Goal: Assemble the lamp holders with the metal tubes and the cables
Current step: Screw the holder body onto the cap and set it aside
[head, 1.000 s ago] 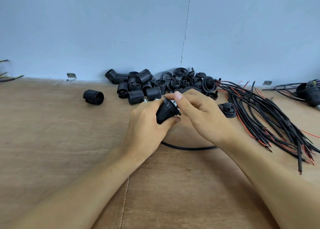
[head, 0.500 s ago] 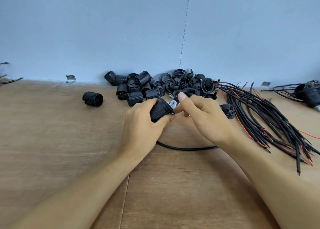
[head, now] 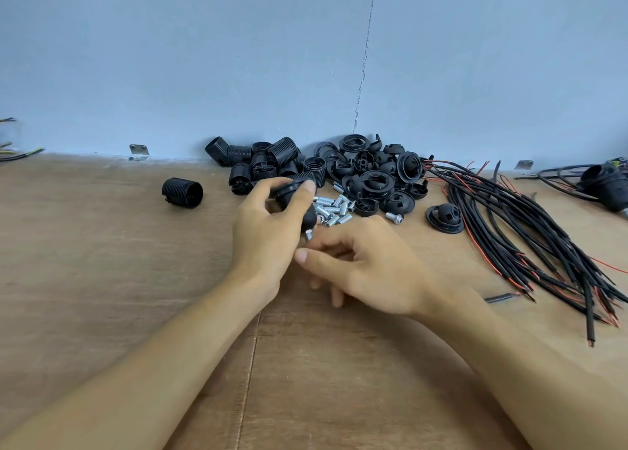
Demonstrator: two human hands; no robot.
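While inside curled L-hand fingers [head: 307,188], lamp holder [head: 308,217] just beside half-curled R-hand fingers [head: 306,256], contents unclear.

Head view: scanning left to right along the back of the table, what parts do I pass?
From the left: loose wires, wall bracket, lone threaded sleeve, sleeve pile, cap pile, lone cap, cable bundle, assembled lamp holder.
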